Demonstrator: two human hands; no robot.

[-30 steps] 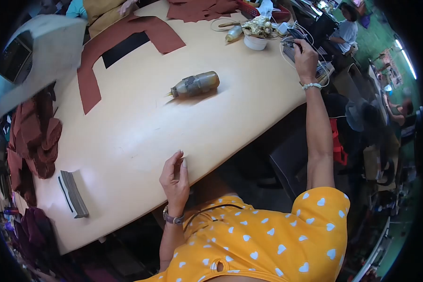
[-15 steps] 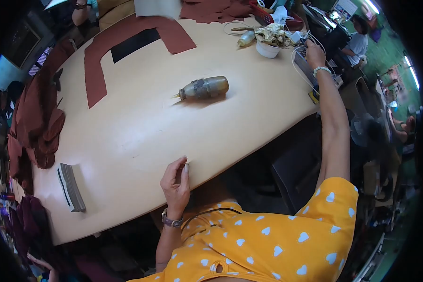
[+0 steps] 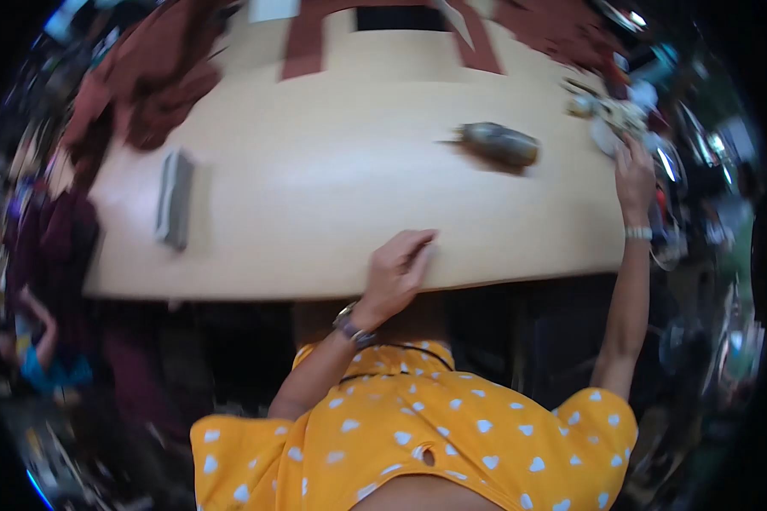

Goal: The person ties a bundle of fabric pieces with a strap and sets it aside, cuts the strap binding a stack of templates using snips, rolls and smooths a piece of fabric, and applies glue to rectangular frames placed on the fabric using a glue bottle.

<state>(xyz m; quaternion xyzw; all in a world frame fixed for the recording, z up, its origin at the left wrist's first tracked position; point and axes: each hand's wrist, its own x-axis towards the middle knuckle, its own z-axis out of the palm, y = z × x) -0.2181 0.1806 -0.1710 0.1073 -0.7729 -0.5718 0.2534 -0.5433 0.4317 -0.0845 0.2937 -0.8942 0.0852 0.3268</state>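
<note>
My left hand (image 3: 400, 271) hovers at the table's front edge, fingers curled in toward the thumb, with nothing visible in it. My right hand (image 3: 635, 180) reaches to the far right of the table, beside a white bowl (image 3: 603, 136) heaped with pale scraps (image 3: 622, 115). Motion blur hides whether its fingers hold or touch anything there. Between the hands, farther back, a brownish bottle (image 3: 501, 145) with a thin pointed tip lies on its side, dark tape around its middle. Neither hand touches it.
On the pale table (image 3: 315, 196), a grey stack of strips (image 3: 175, 200) stands at left. Reddish-brown fabric (image 3: 158, 77) heaps at back left. A U-shaped brown piece (image 3: 305, 47) and a black piece (image 3: 400, 19) lie at the back. Another person's arm (image 3: 41, 322) shows far left.
The view has turned, so the table's front edge now runs nearly level. My right hand has moved from the corded device toward the bowl. My left hand stays curled near the edge.
</note>
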